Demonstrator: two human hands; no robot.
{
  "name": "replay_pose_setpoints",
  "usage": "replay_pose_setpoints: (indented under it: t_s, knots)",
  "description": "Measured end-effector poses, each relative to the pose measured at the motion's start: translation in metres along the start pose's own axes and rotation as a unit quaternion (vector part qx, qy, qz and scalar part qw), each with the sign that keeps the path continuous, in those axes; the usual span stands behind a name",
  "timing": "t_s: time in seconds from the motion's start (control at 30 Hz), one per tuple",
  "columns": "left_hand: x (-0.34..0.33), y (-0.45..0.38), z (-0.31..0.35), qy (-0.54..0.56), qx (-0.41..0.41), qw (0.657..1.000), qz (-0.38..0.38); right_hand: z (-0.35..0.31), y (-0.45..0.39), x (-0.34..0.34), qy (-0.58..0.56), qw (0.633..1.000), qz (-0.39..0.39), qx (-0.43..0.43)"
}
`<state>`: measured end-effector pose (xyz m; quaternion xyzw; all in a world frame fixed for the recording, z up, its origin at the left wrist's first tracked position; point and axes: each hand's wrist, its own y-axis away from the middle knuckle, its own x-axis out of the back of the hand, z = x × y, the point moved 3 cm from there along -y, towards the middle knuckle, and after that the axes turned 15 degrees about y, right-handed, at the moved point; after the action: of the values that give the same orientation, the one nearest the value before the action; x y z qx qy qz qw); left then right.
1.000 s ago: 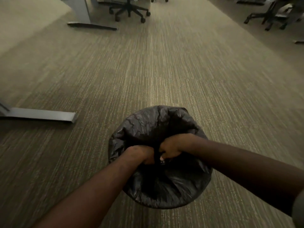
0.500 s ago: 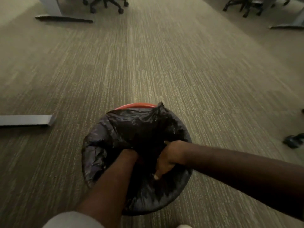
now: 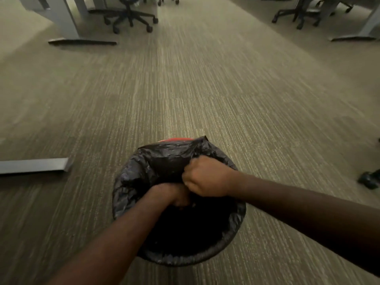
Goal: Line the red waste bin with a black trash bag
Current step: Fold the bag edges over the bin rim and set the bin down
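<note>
The red waste bin point(image 3: 177, 139) stands on the carpet below me, and only a sliver of its far rim shows. A crinkled black trash bag point(image 3: 131, 177) is draped over the rim and hangs down inside. My right hand point(image 3: 207, 176) is a fist, clenched on a fold of the bag above the far right of the opening. My left hand point(image 3: 176, 195) is lower, just inside the opening, its fingers curled into the plastic beside the right hand. The bottom of the bin is dark and hidden.
Striped carpet runs all round the bin. A grey desk foot point(image 3: 35, 165) lies at the left. Office chairs point(image 3: 131, 16) and desk legs point(image 3: 65, 19) stand at the back left, and more chairs point(image 3: 304, 11) at the back right. A dark object point(image 3: 370, 178) lies at the right edge.
My right hand came up out of the bin and closed into a fist on the bag's far fold. My left hand rose nearer the rim. The view tilted up.
</note>
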<state>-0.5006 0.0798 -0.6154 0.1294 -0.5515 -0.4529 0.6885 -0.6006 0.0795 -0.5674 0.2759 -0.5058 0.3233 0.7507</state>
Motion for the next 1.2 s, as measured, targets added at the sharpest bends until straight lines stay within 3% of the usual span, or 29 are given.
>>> replay_pose_setpoints:
  t_s: [0.03,0.1,0.17,0.23,0.33,0.5,0.6,0.67,0.8,0.87,1.07,1.2]
  knots:
    - [0.014,0.011,0.001,0.024,-0.042,0.995,0.083,0.01,0.001,0.006,-0.003,0.997,0.066,-0.046]
    - [0.039,0.028,-0.011,0.059,-0.133,0.95,0.278,0.03,0.002,0.012,-0.013,0.979,0.152,-0.138]
    - [0.056,0.043,-0.029,-0.01,-0.179,0.882,0.435,0.045,-0.001,0.012,-0.02,0.969,0.144,-0.201]
    - [0.065,0.052,-0.041,-0.056,-0.132,0.843,0.519,0.052,-0.006,0.007,-0.1,0.961,0.077,-0.244]
    - [0.069,0.045,-0.057,0.003,-0.035,0.888,0.458,0.057,-0.01,-0.003,-0.23,0.931,0.004,-0.285]
    - [0.095,0.033,-0.073,0.147,0.001,0.915,0.376,0.075,-0.019,-0.01,-0.325,0.884,-0.052,-0.331]
    - [0.102,0.032,-0.081,0.199,-0.01,0.933,0.301,0.083,-0.013,-0.012,-0.408,0.853,-0.105,-0.309]
    - [0.102,0.043,-0.088,0.24,-0.02,0.921,0.305,0.086,0.004,-0.006,-0.456,0.83,-0.104,-0.303]
    - [0.095,0.087,-0.107,0.306,-0.026,0.851,0.427,0.09,0.044,0.009,-0.387,0.852,-0.025,-0.351]
    - [0.086,0.109,-0.112,0.299,0.003,0.844,0.445,0.083,0.059,0.012,-0.408,0.84,-0.043,-0.355]
    - [0.054,0.149,-0.13,0.434,0.108,0.851,0.273,0.076,0.082,0.007,-0.451,0.805,-0.082,-0.377]
    - [0.042,0.145,-0.128,0.467,0.122,0.84,0.247,0.07,0.085,0.0,-0.535,0.749,-0.1,-0.379]
